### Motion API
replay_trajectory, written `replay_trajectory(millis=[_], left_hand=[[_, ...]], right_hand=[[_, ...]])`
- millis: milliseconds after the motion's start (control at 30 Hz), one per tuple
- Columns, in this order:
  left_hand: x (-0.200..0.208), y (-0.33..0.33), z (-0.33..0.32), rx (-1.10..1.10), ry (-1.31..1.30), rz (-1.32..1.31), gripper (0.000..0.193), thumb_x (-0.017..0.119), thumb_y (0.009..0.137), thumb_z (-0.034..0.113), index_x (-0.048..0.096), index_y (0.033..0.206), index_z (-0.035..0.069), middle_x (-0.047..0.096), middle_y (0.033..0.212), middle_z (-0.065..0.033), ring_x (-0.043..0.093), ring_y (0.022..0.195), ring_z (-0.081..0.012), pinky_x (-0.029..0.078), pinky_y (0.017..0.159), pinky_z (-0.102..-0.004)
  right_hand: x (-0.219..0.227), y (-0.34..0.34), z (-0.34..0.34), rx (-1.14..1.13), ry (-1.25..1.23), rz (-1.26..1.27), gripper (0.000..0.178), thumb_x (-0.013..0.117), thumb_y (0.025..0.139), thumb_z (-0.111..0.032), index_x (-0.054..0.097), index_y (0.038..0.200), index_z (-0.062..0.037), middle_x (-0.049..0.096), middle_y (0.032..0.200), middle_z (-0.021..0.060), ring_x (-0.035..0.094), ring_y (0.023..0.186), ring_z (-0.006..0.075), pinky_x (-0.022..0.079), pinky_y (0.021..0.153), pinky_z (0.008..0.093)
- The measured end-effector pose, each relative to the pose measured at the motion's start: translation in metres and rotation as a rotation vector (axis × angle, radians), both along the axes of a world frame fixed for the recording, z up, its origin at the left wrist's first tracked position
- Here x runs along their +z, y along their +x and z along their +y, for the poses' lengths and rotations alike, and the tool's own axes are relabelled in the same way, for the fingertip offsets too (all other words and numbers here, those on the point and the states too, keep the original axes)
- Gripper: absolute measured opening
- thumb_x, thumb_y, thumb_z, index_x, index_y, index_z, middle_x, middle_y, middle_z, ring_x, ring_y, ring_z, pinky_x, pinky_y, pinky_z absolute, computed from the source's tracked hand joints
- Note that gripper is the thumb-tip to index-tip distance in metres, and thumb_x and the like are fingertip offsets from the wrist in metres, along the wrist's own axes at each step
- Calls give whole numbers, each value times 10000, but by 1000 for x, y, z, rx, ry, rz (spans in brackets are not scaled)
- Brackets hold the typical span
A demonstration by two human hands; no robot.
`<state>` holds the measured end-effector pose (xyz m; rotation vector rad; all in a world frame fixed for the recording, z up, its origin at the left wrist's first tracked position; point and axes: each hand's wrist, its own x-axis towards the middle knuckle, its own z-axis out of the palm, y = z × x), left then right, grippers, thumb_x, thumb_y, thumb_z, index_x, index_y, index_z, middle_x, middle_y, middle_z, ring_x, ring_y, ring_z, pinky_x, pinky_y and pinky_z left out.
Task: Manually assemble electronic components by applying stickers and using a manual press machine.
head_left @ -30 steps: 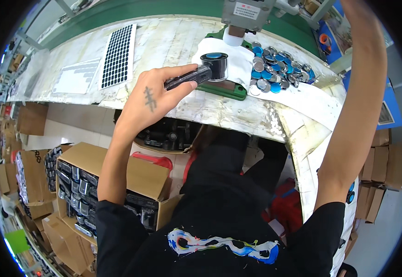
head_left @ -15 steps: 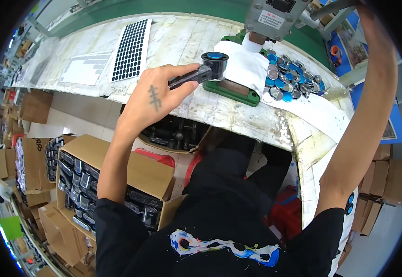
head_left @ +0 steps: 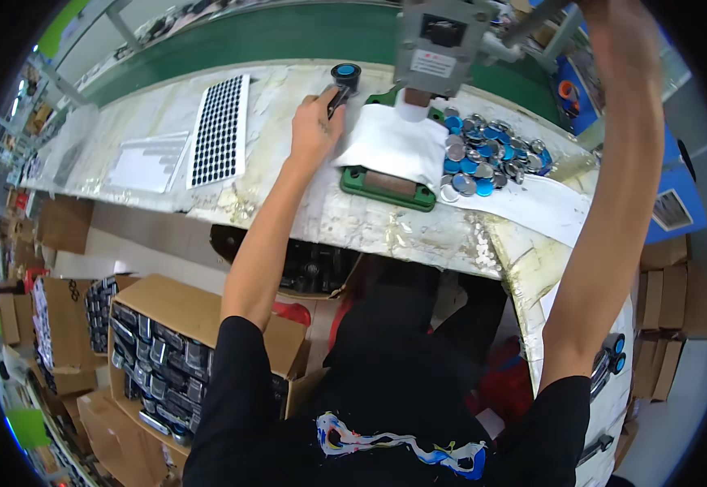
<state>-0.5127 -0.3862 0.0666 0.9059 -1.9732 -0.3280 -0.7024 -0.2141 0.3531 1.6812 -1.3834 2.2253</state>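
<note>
**Carrying one black device (head_left: 345,77) outward with the left hand (head_left: 319,126)**

Shifting the black device away from the near side of the green base (head_left: 382,195), where holding it half a second ago, to a spot left of the press (head_left: 443,45), toward the far edge of the table (head_left: 353,231). Keeping the left hand closed around the handle and pointing the round end, with one blue disc on top, away from the body. Not being able to tell whether resting it on the table or holding it just above. Raising the right hand (head_left: 623,36) at the upper right, near the one lever (head_left: 536,23) of the press; not being able to tell its grip, with the fingers blurred.

Counting one press, one green base and one white covering (head_left: 398,144) draped over that base. Seeing one heap of silver and blue discs (head_left: 491,154) just right of the covering, too overlapped for an exact count. Finding two flat sheets toward the table's left: one dotted sheet (head_left: 219,130) with rows of black ovals, and one pale sheet (head_left: 150,165) beside it. Counting two blue-topped pieces (head_left: 616,345) on the table, right of the right elbow. Looking down, too, on one open carton (head_left: 187,304) at the lower left, packed with handheld units (head_left: 159,365) too crowded for counting.
</note>
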Motion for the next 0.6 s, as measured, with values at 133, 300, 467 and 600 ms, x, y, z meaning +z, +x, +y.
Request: replay_trajectory(millis=[133, 300, 467, 600], left_hand=[[-21, -36, -14, -55, -46, -66, 343, 634, 882, 190, 659, 1144, -30, 653, 803, -258, 637, 759, -394, 491, 709, -446], [-23, -23, -22, -209, -12, -74, 349, 548, 956, 253, 642, 1200, 21, 697, 1004, -191, 656, 888, -338, 501, 818, -416], [20, 9, 11, -127, -398, -169, 226, 621, 944, 169, 664, 1097, 9, 630, 1031, -158, 581, 973, -323, 446, 852, -422], [50, 3, 106, -354, -389, -152, 133, 640, 859, -35, 642, 988, -2, 623, 941, -147, 564, 889, -302, 430, 837, -394]], right_hand=[[-30, -74, 32, 65, 159, -10, 602, 587, 926, -508, 602, 1184, 36, 654, 1017, 97, 619, 936, 176, 444, 857, 257], [-116, -64, 156, -544, 345, 349, 375, 643, 935, -292, 623, 1215, -44, 650, 1200, 89, 592, 1121, 214, 433, 963, 338], [-175, -92, 302, -1243, 647, 224, 312, 721, 840, -230, 677, 1074, -29, 635, 1142, 145, 549, 1097, 333, 424, 952, 403], [-215, -81, 400, -1572, 937, 90, 318, 730, 815, -247, 668, 1058, -50, 641, 1068, 133, 562, 984, 342, 439, 892, 412]])
